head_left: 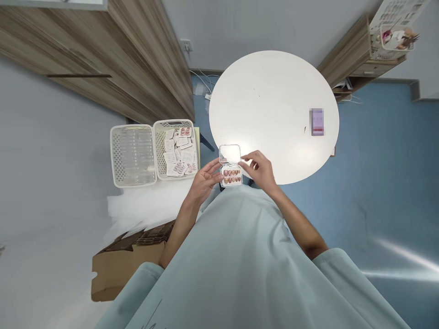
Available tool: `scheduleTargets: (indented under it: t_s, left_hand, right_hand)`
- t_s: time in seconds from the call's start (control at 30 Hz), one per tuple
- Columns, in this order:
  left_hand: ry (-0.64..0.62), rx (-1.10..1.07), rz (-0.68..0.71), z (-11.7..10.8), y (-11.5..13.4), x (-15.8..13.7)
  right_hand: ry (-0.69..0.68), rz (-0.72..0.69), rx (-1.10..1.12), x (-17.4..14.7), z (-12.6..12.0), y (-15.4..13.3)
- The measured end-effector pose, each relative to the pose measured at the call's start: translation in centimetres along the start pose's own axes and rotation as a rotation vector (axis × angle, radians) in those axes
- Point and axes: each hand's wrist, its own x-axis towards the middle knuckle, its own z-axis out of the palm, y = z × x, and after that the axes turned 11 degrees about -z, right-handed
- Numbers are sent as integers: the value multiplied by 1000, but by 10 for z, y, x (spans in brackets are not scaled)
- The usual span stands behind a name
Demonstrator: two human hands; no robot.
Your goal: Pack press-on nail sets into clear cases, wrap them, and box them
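Clear case [230, 165]: held in front of the body, between left hand [203, 183] and right hand [261, 170], at the near edge of the white table [270, 100]; open.
Case heading: lid [229, 154] on the side away from the body, tray [226, 185] nearest the shirt; hinge line runs from left hand toward right hand. Long axis of the opened case points straight out from the body.
Case contents: decorative nails [232, 176], pink to coppery, two rows on a pale backing; rows run from one hand toward the other.
Left hand: holding the case by its left side, thumb at the tray, fingers toward the hinge.
Right hand: thumb and forefinger a narrow gap apart at the right edge near the hinge; cannot tell whether they grip.
Near basket [160, 137]: just left of the left hand; white, perforated, loosely filled with cards [181, 148], some bearing nail sets.
Outer basket [120, 151]: farther left, beside the first; clear plastic cases [139, 151] packed in rows.
Below left hand: white sheeting [147, 201], then an open cardboard box [120, 269].
Beyond right hand: purple packet [317, 122] on the table, blurred, outward and to the right.
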Motion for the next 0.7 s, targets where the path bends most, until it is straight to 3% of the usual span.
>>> scheduleTargets:
  t_s: [0.1,0.23,0.47,0.7]
  left_hand:
    - [-23,1,-4,3,0,-1]
    - [-41,-4,-21,6,-4,-3]
    - [-32,-39,-56,11,-14,-5]
    - [-48,-46,-33,19,-12,-1]
  right_hand:
    - [92,128,117,11,-4,12]
    - [33,240,272,22,-1,26]
    - [76,234,275,25,1,23]
    - [61,139,308,20,-22,1]
